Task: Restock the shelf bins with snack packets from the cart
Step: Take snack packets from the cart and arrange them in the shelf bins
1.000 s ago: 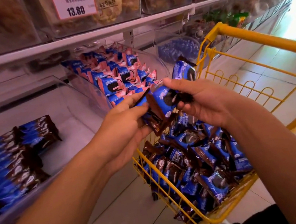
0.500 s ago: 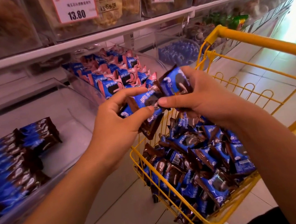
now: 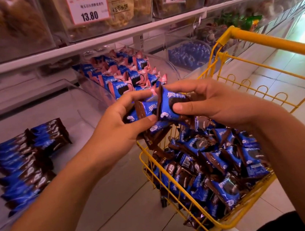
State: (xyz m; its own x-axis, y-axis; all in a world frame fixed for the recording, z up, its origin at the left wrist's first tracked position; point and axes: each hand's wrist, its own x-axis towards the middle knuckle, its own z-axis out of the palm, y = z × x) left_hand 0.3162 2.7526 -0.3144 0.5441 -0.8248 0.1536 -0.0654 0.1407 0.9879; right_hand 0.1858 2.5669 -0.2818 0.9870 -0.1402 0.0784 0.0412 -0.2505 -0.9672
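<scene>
A blue-brown packet (image 3: 143, 111) is gripped by the left hand (image 3: 118, 132); another packet (image 3: 174, 105) is pinched by the right hand (image 3: 211, 104), above the yellow cart's (image 3: 267, 41) left rim.

Both forearms reach forward, converging. Left hand (image 3: 118, 128) and right hand (image 3: 209, 102) nearly touching, fingers curled, thumbs pinching inward.

The cart (image 3: 267, 41) stands on the floor before the shelf (image 3: 84, 46), heaped with packets (image 3: 215, 165), while both hands (image 3: 114, 129) (image 3: 215, 103) hold packets (image 3: 168, 105) above its left rim; left of it, stacked packets (image 3: 29, 164) fill the left end of a bin (image 3: 77, 99).
</scene>
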